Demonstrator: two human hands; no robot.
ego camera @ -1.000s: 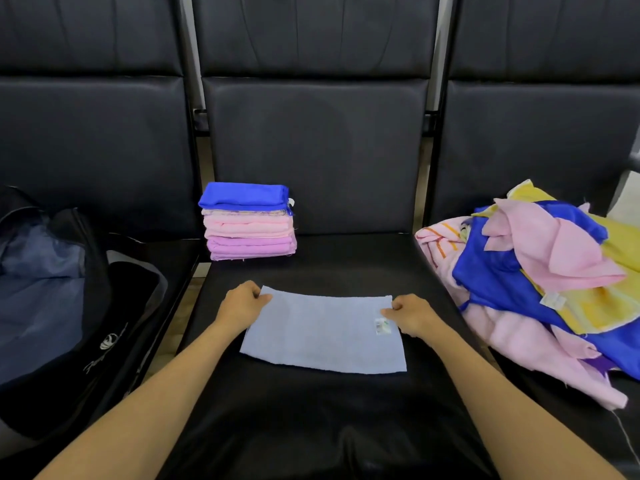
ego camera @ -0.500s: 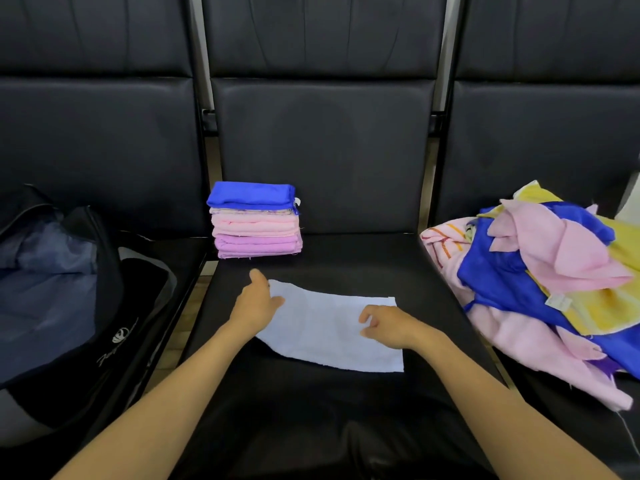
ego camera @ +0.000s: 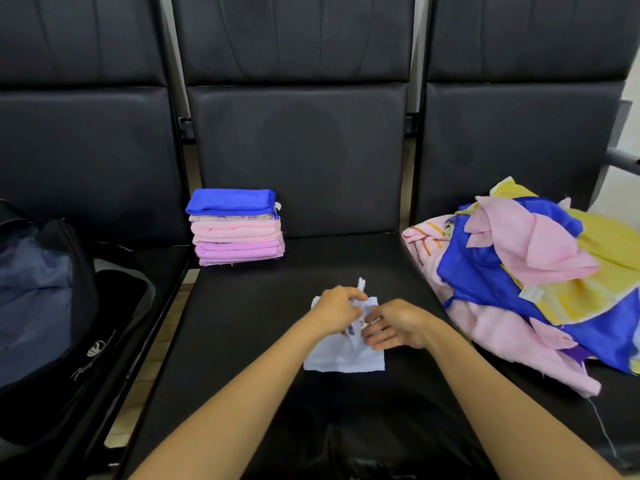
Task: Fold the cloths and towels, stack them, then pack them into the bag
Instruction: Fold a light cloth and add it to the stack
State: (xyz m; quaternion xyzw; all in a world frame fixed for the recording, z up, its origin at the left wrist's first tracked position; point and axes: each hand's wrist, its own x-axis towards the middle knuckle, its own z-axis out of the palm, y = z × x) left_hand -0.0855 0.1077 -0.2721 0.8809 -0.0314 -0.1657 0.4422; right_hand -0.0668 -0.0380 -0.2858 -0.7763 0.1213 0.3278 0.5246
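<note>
Gripping the small pale blue cloth (ego camera: 343, 358) with both hands, the person works on the middle black padded seat (ego camera: 263, 323), towards the front of the cushion. The left hand (ego camera: 337, 315) has its fingers curled over and pinches a bit of the cloth's upper edge, so a pale tip pokes up above the knuckles. The right hand (ego camera: 394, 325) is right beside it, fingers curled in on a bunched fold where a small printed label (ego camera: 363, 323) shows. The lower part of the cloth lies flat on the cushion beneath both hands, its near edge straight. At the far left corner of the same seat, close to the black backrest (ego camera: 298, 150), stands a neat stack of folded cloths (ego camera: 237, 230): bright blue on top, pale pink in the middle, lilac at the bottom. On the left seat (ego camera: 156, 265), the dark open bag (ego camera: 79, 306) gapes, its blue-grey lining showing and a white logo on its side. On the right seat (ego camera: 519, 393) sprawls a loose heap of unfolded cloths (ego camera: 519, 271) in pink, royal blue and yellow, well apart from the hands.
</note>
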